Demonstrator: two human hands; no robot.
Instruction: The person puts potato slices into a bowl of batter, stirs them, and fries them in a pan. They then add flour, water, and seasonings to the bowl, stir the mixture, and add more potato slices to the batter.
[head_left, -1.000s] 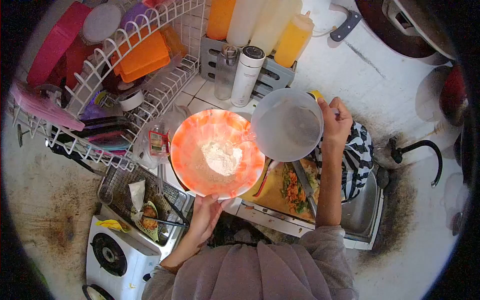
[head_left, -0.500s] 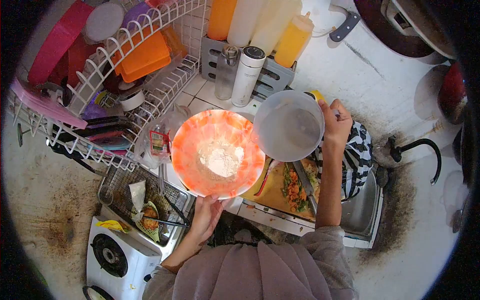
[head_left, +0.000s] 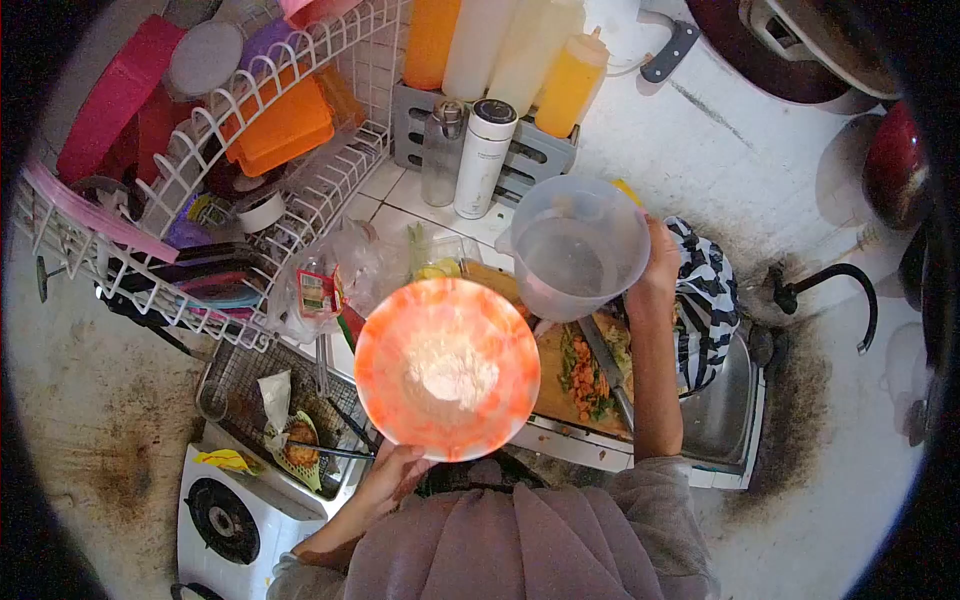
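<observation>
My left hand (head_left: 398,472) grips the near rim of an orange-and-white bowl (head_left: 380,385), tilted toward my view. A heap of white powder (head_left: 450,372) lies in it. My right hand (head_left: 655,265) is closed around the right side of a translucent plastic jug (head_left: 575,245), held up to the right of the bowl and apart from it. Its handle is mostly hidden by the fingers. Below the jug, a wooden cutting board (head_left: 552,402) carries chopped vegetables (head_left: 580,378) and a knife (head_left: 605,362).
A white wire dish rack (head_left: 160,190) stands at left, above a gas stove (head_left: 225,520). At the back are a white flask (head_left: 485,165) and squeeze bottles in a grey basket (head_left: 525,155). The sink (head_left: 725,425) with a black faucet (head_left: 830,285) lies at right.
The bowl has come down and closer to my body, uncovering plastic bags and more of the board behind it. The jug stays at nearly the same height, now tipped differently.
</observation>
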